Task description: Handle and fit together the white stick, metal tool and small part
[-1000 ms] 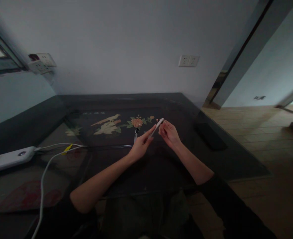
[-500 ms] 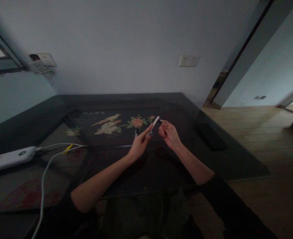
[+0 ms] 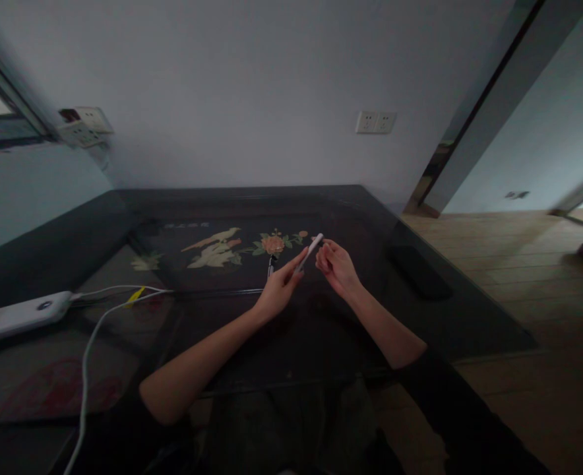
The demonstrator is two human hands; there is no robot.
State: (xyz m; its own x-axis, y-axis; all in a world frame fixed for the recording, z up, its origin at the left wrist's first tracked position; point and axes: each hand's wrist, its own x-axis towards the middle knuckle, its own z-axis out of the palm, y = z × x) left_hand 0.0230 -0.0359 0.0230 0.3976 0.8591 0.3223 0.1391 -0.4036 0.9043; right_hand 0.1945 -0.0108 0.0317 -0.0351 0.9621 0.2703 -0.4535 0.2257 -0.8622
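My left hand [image 3: 277,290] is closed on a slim white flat object [image 3: 312,248], seen almost edge-on and tilted up to the right. Its kind does not show. My right hand [image 3: 337,265] is just right of the object's upper end, fingers curled in a pinch. A small dark bit shows at those fingertips, too small to name. Behind the left fingers stands a small light piece with a black top [image 3: 272,265]; whether it joins the white object I cannot tell.
A dark glossy table [image 3: 291,343] with a bird-and-flower picture lies under my hands. A black flat object [image 3: 419,272] rests at right. At left are a white power strip [image 3: 24,315] and a white cable [image 3: 84,369] with a yellow tag [image 3: 135,296]. Wall sockets [image 3: 376,123] are behind.
The white object's upper end has shifted slightly right, closer to my right fingers. Less of the dark bit at those fingertips shows now. Both arms have barely moved.
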